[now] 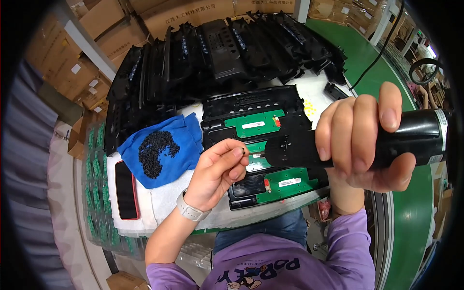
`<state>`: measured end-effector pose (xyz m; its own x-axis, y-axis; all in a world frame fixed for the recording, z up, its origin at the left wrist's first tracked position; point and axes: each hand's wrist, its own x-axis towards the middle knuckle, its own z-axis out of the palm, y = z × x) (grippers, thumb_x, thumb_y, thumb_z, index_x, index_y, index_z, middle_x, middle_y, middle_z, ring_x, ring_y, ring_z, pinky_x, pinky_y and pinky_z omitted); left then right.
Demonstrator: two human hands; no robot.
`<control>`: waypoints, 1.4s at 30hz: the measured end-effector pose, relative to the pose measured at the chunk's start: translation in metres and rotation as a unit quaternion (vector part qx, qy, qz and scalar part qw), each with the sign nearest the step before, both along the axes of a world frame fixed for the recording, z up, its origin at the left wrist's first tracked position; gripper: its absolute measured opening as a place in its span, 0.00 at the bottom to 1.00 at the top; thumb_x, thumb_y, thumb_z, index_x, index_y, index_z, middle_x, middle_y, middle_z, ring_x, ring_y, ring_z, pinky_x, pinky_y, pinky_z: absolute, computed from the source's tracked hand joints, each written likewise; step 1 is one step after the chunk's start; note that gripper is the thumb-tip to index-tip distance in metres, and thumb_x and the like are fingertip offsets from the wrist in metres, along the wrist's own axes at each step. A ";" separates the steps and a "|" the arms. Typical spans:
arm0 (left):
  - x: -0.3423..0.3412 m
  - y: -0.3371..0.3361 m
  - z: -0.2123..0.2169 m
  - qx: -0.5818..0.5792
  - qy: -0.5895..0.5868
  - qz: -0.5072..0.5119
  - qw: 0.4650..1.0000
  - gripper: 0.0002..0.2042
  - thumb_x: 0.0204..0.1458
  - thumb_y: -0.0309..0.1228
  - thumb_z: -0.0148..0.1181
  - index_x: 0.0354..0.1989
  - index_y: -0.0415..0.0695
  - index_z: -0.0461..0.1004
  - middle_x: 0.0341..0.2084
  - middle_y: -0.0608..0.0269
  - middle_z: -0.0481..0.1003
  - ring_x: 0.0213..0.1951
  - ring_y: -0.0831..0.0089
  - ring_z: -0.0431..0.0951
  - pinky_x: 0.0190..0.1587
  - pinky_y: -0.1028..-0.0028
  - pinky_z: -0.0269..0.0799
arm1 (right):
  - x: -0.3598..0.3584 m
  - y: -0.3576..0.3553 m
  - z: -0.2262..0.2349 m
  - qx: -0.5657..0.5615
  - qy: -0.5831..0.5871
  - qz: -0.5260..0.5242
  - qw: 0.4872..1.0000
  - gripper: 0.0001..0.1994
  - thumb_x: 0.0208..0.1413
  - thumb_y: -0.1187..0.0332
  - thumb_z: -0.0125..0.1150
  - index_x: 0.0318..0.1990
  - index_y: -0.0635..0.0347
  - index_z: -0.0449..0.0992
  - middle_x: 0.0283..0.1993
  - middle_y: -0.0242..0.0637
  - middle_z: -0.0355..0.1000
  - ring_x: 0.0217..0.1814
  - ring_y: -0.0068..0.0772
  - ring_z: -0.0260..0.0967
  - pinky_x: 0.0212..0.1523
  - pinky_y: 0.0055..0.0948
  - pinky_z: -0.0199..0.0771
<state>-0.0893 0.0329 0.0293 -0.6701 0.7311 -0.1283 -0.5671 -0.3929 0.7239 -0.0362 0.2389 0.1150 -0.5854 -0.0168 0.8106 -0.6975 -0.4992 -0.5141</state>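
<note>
My right hand point(355, 137) is wrapped round a black electric screwdriver point(411, 137), held level with its bit pointing left. At the bit's tip, the thumb and fingertips of my left hand point(215, 169) pinch a tiny black screw point(243, 152). Below both hands lies a black plastic housing point(212, 108) with green circuit boards point(232, 123) set in it. The boards carry white labels and small red connectors point(277, 121). The screwdriver and my hands cover part of the middle board. A heap of small black screws point(154, 152) rests on a blue cloth point(186, 166) left of the housing.
Many black plastic housings point(222, 53) are piled along the table's far side. A phone point(126, 193) lies at the left edge, beside clear trays of green parts point(96, 193). Cardboard boxes point(179, 17) stand behind. A black cable point(379, 55) hangs at the upper right.
</note>
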 end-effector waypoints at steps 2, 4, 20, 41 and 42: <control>0.001 0.000 -0.001 -0.001 -0.003 0.003 1.000 0.05 0.58 0.27 0.52 0.38 0.39 0.70 0.28 0.65 0.71 0.22 0.84 0.62 0.26 0.82 0.60 | 0.000 -0.003 -0.002 0.002 0.002 0.001 1.000 0.19 0.51 0.54 0.61 0.41 0.53 0.61 0.18 0.21 0.65 0.13 0.17 0.62 0.22 0.21 0.70; 0.001 -0.001 -0.002 0.005 -0.003 0.003 1.000 0.05 0.57 0.27 0.52 0.39 0.39 0.71 0.27 0.65 0.72 0.22 0.84 0.62 0.26 0.82 0.60 | -0.002 -0.005 -0.004 0.007 -0.002 0.004 1.000 0.19 0.51 0.54 0.61 0.41 0.53 0.61 0.17 0.21 0.65 0.12 0.17 0.62 0.22 0.21 0.69; 0.001 0.000 -0.008 -0.011 -0.026 -0.004 1.000 0.05 0.57 0.27 0.52 0.39 0.39 0.70 0.27 0.65 0.71 0.22 0.84 0.62 0.26 0.82 0.60 | -0.001 -0.008 -0.015 -0.002 -0.026 -0.030 0.999 0.19 0.51 0.54 0.61 0.40 0.53 0.61 0.17 0.21 0.65 0.13 0.16 0.62 0.22 0.21 0.68; -0.012 -0.011 -0.015 -0.235 0.279 0.174 0.915 0.04 0.55 0.25 0.55 0.35 0.37 0.74 0.26 0.71 0.73 0.23 0.89 0.65 0.24 0.88 0.58 | -0.029 -0.022 -0.016 0.071 -0.220 -0.146 0.962 0.15 0.53 0.64 0.51 0.42 0.64 0.62 0.16 0.29 0.56 0.11 0.22 0.52 0.16 0.24 0.56; -0.012 -0.011 -0.016 -0.233 0.279 0.171 0.916 0.04 0.55 0.25 0.55 0.35 0.37 0.74 0.26 0.71 0.73 0.23 0.89 0.65 0.24 0.88 0.58 | -0.032 -0.024 -0.017 0.101 -0.231 -0.177 0.951 0.14 0.51 0.65 0.53 0.41 0.65 0.62 0.16 0.31 0.58 0.11 0.22 0.54 0.15 0.23 0.56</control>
<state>-0.1012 0.0220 0.0133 -0.9060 0.4191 0.0587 0.0405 -0.0523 0.9978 -0.0680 0.2145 0.0980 -0.8759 0.1199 0.4673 -0.4806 -0.1336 -0.8667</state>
